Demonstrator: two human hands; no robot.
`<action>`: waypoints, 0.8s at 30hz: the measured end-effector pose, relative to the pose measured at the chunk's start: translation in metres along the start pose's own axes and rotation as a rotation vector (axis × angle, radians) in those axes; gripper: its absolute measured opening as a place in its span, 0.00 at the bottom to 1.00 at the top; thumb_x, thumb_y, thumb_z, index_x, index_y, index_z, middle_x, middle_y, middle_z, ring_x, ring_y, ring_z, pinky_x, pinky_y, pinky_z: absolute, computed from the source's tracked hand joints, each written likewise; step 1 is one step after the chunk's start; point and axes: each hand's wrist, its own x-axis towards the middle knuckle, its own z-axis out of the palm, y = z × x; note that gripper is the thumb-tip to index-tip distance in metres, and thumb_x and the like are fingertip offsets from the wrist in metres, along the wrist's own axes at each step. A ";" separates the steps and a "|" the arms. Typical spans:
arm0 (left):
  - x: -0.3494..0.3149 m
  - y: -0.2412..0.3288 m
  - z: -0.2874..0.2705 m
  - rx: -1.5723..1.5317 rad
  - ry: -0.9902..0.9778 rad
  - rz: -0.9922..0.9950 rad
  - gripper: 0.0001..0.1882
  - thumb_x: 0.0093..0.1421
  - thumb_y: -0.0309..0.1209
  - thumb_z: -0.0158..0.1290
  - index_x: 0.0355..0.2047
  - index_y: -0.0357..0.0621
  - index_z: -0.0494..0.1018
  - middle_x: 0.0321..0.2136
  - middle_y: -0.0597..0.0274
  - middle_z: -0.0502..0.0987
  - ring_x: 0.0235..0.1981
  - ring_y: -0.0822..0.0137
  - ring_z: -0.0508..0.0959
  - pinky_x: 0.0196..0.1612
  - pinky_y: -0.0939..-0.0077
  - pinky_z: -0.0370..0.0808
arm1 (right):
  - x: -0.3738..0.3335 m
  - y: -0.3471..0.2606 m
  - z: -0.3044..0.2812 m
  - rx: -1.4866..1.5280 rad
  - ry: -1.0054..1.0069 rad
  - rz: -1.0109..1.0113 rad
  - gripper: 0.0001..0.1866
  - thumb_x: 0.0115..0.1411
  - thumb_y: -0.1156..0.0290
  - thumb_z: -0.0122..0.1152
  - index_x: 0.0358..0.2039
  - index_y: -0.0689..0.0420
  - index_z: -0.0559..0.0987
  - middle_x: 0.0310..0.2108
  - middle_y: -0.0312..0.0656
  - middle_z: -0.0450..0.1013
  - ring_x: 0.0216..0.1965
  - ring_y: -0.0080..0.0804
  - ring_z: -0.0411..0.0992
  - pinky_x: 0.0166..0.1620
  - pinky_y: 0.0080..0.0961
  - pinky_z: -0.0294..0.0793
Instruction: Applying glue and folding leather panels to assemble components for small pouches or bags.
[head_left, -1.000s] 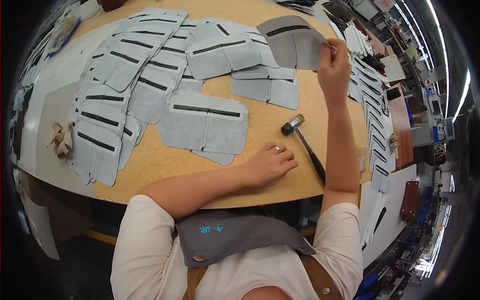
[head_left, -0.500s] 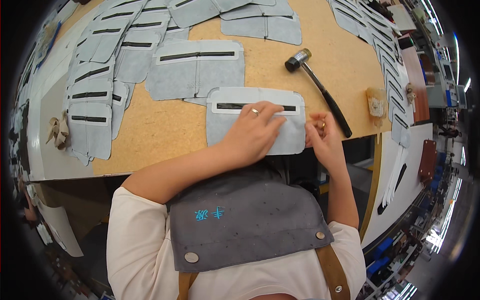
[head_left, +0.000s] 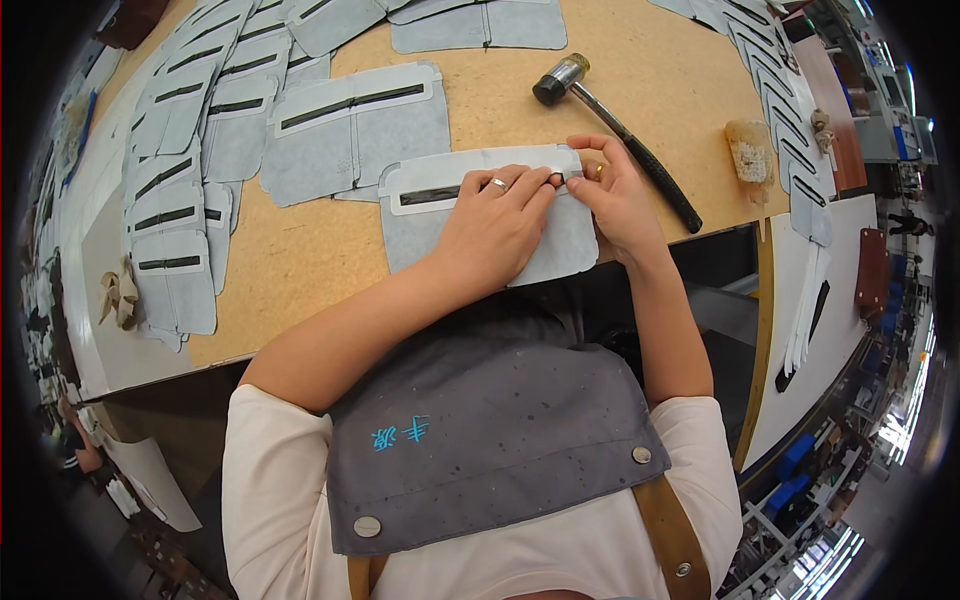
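Note:
A light grey panel [head_left: 430, 240] with a black zipper-like strip [head_left: 425, 197] framed in white lies at the table's front edge. My left hand [head_left: 495, 220] rests over its middle, fingers curled and closed around the right part of the strip. At the panel's upper right corner, my right hand [head_left: 615, 200] is closed in a pinch, its thumb beside the strip's right end and its index finger at the far edge. The fingertips of both hands nearly meet there. What lies under my left palm is hidden.
A black-handled hammer [head_left: 630, 140] lies right of the panel. Beyond it stands a yellowish, crusted block or container [head_left: 748, 150]. A similar grey panel [head_left: 400, 130] lies behind, and overlapping panels [head_left: 175, 215] cover the left side. More line the right edge [head_left: 790, 140]. A crumpled beige scrap [head_left: 120, 295] sits far left.
My right hand has moved up from the panel's right side to its upper right corner. My left fingers have closed toward the strip's right end. The whole view has shifted and tilted slightly.

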 end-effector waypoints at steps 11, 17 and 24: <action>0.010 -0.008 -0.005 -0.096 -0.102 -0.062 0.21 0.55 0.30 0.53 0.51 0.51 0.72 0.48 0.66 0.70 0.47 0.60 0.68 0.48 0.62 0.61 | -0.038 0.019 -0.008 -0.948 0.195 -0.570 0.10 0.53 0.80 0.59 0.38 0.58 0.77 0.40 0.40 0.73 0.37 0.37 0.70 0.43 0.31 0.69; 0.011 -0.008 -0.003 -0.054 -0.090 -0.028 0.21 0.56 0.31 0.53 0.52 0.55 0.73 0.49 0.68 0.70 0.47 0.60 0.68 0.49 0.60 0.60 | -0.042 0.041 -0.007 -1.013 0.335 -0.728 0.11 0.52 0.79 0.61 0.37 0.55 0.80 0.42 0.36 0.73 0.40 0.34 0.68 0.44 0.31 0.65; 0.029 -0.029 -0.024 -0.310 -0.152 -0.130 0.18 0.60 0.32 0.51 0.51 0.47 0.72 0.46 0.59 0.70 0.47 0.58 0.69 0.50 0.62 0.64 | -0.041 0.038 -0.005 -1.067 0.342 -0.748 0.11 0.51 0.78 0.61 0.37 0.54 0.80 0.42 0.34 0.74 0.40 0.34 0.68 0.43 0.30 0.64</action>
